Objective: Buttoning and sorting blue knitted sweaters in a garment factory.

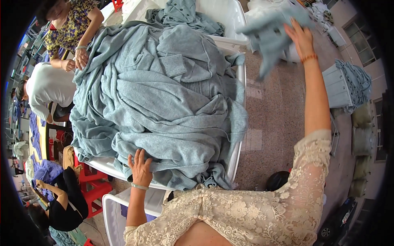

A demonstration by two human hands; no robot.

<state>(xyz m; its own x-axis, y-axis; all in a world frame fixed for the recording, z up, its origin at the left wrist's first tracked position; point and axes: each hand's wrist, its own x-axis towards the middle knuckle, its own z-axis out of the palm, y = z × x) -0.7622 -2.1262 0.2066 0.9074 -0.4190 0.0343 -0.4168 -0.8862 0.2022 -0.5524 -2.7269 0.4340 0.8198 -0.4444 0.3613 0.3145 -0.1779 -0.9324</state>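
A big heap of grey-blue knit garments fills the white bin in front of me and bulges over its rim. My left hand rests on the near left of the heap, fingers spread on the fabric. Out to the far right, my right hand holds up a grey-blue knit cardigan by its upper right part. Dark buttons show on it, and it hangs clear of the heap, blurred by motion. Ribbed cuffs and hems stick out among the heaped garments.
Across at the far left, a person in a patterned top has hands at the heap's edge. Behind the heap stands another white bin of similar garments. Red stools and seated people are left; a loaded container stands right.
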